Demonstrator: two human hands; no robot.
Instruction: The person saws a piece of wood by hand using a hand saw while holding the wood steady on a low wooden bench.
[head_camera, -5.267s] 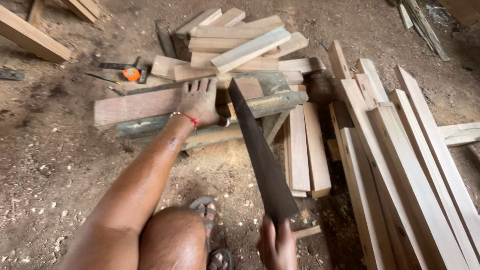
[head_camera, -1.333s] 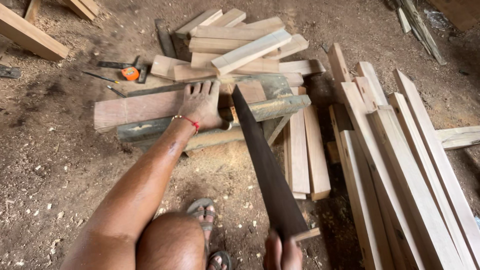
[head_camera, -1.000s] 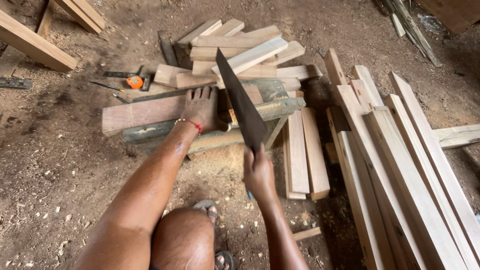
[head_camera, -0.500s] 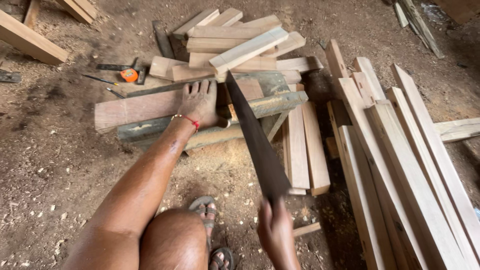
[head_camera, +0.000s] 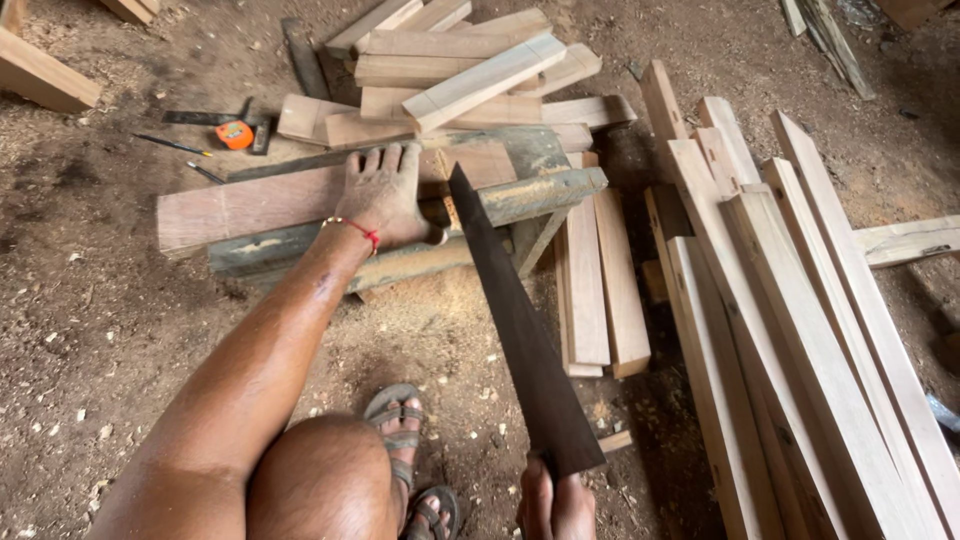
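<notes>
1. Landmark: the grey sawhorse beam (head_camera: 540, 195), which lies across the middle of the view on the sawdust-strewn dirt floor (head_camera: 90, 330).
2. Far left of the beam, at the frame's upper edge, a pale timber block (head_camera: 40, 75) lies on the floor.
3. Left of the beam and beyond it, an orange tape measure (head_camera: 235, 135) sits beside a dark square tool, with a thin pencil-like stick just nearer the camera.
4. A reddish-brown plank (head_camera: 250, 205) rests along the beam's far side, its left end jutting well past the beam.
5. The left hand (head_camera: 385, 195) lies flat on this plank, fingers spread and pressing down, thumb hooked toward the beam; a red thread circles the wrist.
6. Nearer the camera than the beam, a sandalled foot (head_camera: 400, 440) stands on the floor beside a bent knee.
7. The hand saw (head_camera: 515, 330) runs from the beam, its tip touching the plank just right of the left thumb, back toward the camera.
8. The right hand (head_camera: 555, 505) is at the lower edge, fingers closed round the saw's handle end.
9. Beyond the beam is a heap of short pale offcuts (head_camera: 470, 70).
10. Right of the beam, long pale boards (head_camera: 790, 330) lie side by side, fanning toward the lower right corner.
</notes>
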